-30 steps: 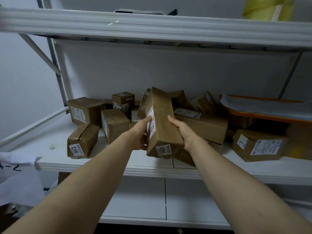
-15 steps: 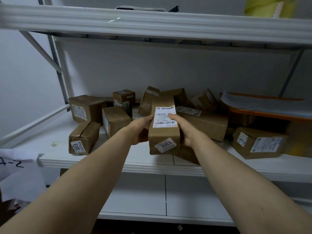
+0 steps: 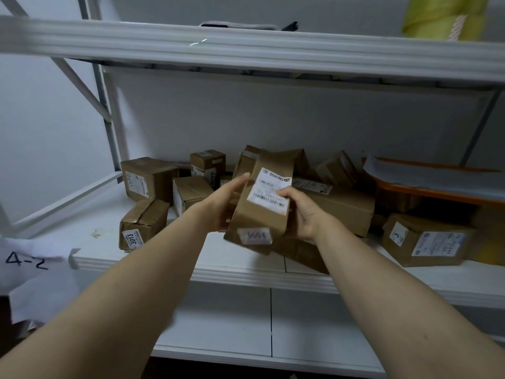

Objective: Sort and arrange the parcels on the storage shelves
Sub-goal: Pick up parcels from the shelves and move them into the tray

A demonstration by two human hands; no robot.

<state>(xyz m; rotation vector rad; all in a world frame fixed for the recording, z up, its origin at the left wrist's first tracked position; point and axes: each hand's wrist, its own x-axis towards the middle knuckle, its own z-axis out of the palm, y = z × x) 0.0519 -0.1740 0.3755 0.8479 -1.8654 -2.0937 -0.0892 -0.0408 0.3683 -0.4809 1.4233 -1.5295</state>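
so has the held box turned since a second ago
Yes. The held box has rolled in both hands, its barcode label now facing up toward the camera, while the 3013 box sits unchanged on the shelf.

Held parcel's lower sticker (image 3: 254, 236) blurred — unreadable; yellow roll (image 3: 442, 17) cut off at top

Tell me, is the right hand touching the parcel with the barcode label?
Touching. The head view shows the right hand against the right side of the held parcel, with its thumb lying on the barcode label.

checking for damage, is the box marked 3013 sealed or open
Cannot tell for sure: the box lies on the shelf crumpled, its tape wrinkled, but no flap stands open.
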